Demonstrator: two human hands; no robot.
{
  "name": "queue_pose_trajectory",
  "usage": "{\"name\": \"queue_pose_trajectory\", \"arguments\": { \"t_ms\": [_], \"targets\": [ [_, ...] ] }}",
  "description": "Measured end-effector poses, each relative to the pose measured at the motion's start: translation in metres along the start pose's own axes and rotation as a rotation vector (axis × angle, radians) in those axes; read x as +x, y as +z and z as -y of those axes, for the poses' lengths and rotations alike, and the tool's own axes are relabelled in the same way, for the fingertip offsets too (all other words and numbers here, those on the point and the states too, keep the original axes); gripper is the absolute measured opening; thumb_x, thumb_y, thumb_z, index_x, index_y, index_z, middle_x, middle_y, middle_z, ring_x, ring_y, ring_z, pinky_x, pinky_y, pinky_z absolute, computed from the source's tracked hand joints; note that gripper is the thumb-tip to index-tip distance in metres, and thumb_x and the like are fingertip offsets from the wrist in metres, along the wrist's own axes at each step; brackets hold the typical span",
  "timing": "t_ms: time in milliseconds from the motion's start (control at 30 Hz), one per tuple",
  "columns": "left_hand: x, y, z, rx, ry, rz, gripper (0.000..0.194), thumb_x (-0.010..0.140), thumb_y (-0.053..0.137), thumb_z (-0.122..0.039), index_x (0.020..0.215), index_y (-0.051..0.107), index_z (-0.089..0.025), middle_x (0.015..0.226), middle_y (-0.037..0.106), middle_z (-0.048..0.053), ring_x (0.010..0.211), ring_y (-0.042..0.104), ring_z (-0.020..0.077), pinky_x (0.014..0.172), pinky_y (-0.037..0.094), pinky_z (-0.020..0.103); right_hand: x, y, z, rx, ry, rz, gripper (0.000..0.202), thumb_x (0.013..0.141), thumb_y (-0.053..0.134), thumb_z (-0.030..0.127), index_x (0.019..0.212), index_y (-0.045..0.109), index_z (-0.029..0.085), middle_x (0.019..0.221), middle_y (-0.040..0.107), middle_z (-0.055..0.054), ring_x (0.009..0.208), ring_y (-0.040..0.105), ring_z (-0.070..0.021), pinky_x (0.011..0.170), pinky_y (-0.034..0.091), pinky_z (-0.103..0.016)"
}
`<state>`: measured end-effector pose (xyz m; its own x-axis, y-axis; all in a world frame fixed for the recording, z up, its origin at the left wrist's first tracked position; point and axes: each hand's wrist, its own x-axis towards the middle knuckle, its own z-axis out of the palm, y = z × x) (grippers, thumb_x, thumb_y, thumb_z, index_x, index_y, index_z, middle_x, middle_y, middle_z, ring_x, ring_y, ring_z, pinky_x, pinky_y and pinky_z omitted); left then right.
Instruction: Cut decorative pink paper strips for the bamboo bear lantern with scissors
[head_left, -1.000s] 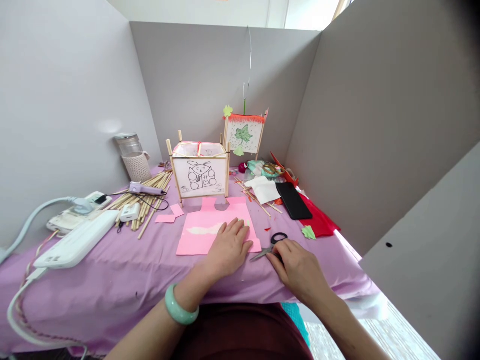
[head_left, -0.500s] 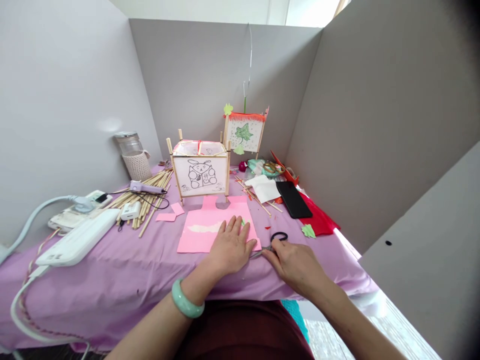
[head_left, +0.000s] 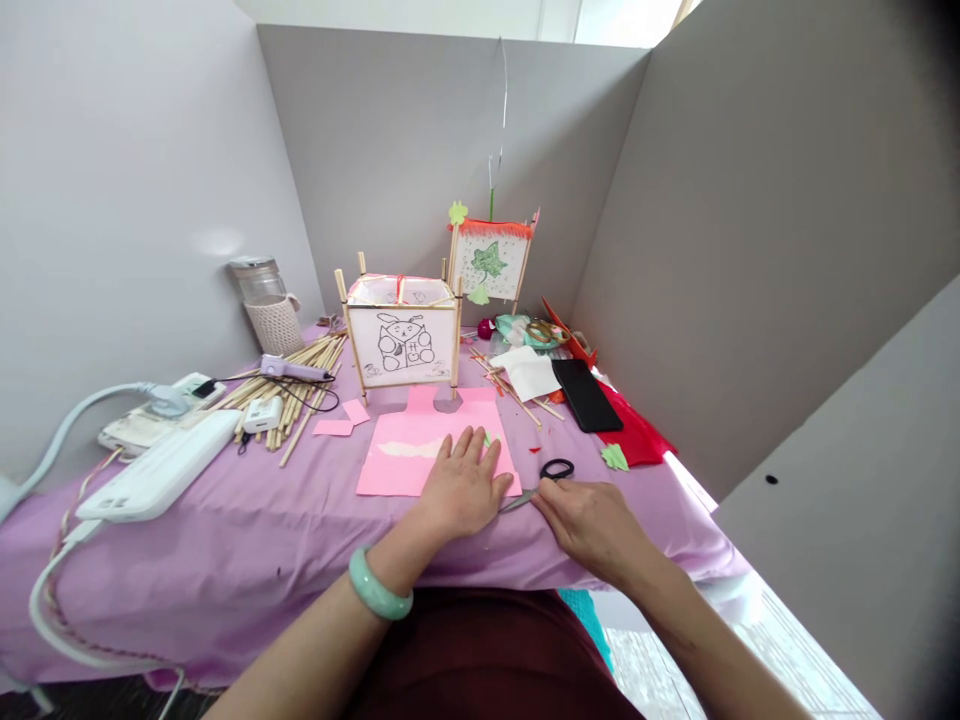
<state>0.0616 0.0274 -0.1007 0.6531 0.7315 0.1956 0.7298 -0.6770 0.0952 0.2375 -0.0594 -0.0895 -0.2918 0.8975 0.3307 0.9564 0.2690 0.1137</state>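
Observation:
Pink paper with notches at its far edge lies on the purple cloth. Across its lower right part my left hand is spread flat, a green jade bangle on the wrist. A bit of green shows on the paper beside the fingers. My right hand is closed on scissors with black handles; their blades lie at the paper's lower right corner. Small pink pieces lie left of the sheet. Just behind it stands a lantern frame with a bear drawing.
Left are wooden sticks, a glue gun, a white power bank, a power strip and a cup. A leaf-picture lantern stands behind. Right are white tissue, a black phone and red cloth.
The camera view has shifted slightly. My left hand stays flat on the paper, and my right hand still holds the scissors near the corner with its fingers slightly shifted.

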Motion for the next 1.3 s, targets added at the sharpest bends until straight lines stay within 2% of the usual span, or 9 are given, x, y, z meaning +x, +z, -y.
{"name": "queue_pose_trajectory", "arguments": {
  "t_ms": [300, 667, 933, 1133, 1300],
  "targets": [
    [0.000, 0.001, 0.000, 0.000, 0.003, 0.013, 0.060, 0.092, 0.017, -0.049, 0.138, 0.032, -0.015, 0.146, 0.023, 0.015, 0.136, 0.014, 0.0296, 0.108, 0.013, 0.053, -0.010, 0.001, 0.009, -0.054, 0.044, -0.095, 0.034, 0.094, 0.033, 0.030, 0.070, 0.053, 0.018, 0.058, 0.058, 0.000, 0.048, 0.047, -0.0090, 0.051, 0.015, -0.027],
    [0.000, -0.002, 0.002, -0.016, 0.006, 0.016, 0.058, 0.092, 0.016, -0.048, 0.138, 0.032, -0.016, 0.147, 0.023, 0.012, 0.136, 0.014, 0.0282, 0.108, 0.013, 0.051, -0.004, 0.003, 0.017, -0.080, 0.113, -0.095, 0.027, 0.093, 0.038, 0.030, 0.073, 0.053, 0.019, 0.059, 0.059, 0.001, 0.049, 0.051, -0.0109, 0.050, 0.014, -0.027],
    [0.001, -0.003, 0.003, -0.009, 0.029, 0.058, 0.058, 0.092, 0.018, -0.046, 0.139, 0.030, -0.014, 0.147, 0.022, 0.014, 0.136, 0.013, 0.0289, 0.107, 0.012, 0.053, -0.004, 0.003, 0.019, -0.055, 0.054, -0.103, 0.028, 0.093, 0.037, 0.026, 0.071, 0.053, 0.018, 0.060, 0.059, 0.000, 0.050, 0.051, -0.0108, 0.051, 0.017, -0.027],
    [0.002, -0.002, 0.002, -0.012, 0.023, 0.058, 0.058, 0.092, 0.017, -0.046, 0.139, 0.030, -0.015, 0.147, 0.021, 0.014, 0.136, 0.013, 0.0294, 0.107, 0.011, 0.055, -0.014, 0.004, 0.024, -0.085, 0.103, -0.140, 0.029, 0.093, 0.037, 0.029, 0.070, 0.051, 0.019, 0.056, 0.057, 0.000, 0.047, 0.050, -0.0110, 0.049, 0.014, -0.027],
    [0.002, -0.003, 0.003, -0.039, 0.021, 0.071, 0.059, 0.092, 0.016, -0.047, 0.140, 0.029, -0.014, 0.147, 0.021, 0.014, 0.136, 0.012, 0.0298, 0.107, 0.011, 0.055, -0.008, 0.007, 0.030, -0.111, 0.143, -0.139, 0.027, 0.092, 0.038, 0.030, 0.071, 0.053, 0.019, 0.057, 0.057, 0.000, 0.046, 0.050, -0.0118, 0.049, 0.013, -0.027]
  ]
}}
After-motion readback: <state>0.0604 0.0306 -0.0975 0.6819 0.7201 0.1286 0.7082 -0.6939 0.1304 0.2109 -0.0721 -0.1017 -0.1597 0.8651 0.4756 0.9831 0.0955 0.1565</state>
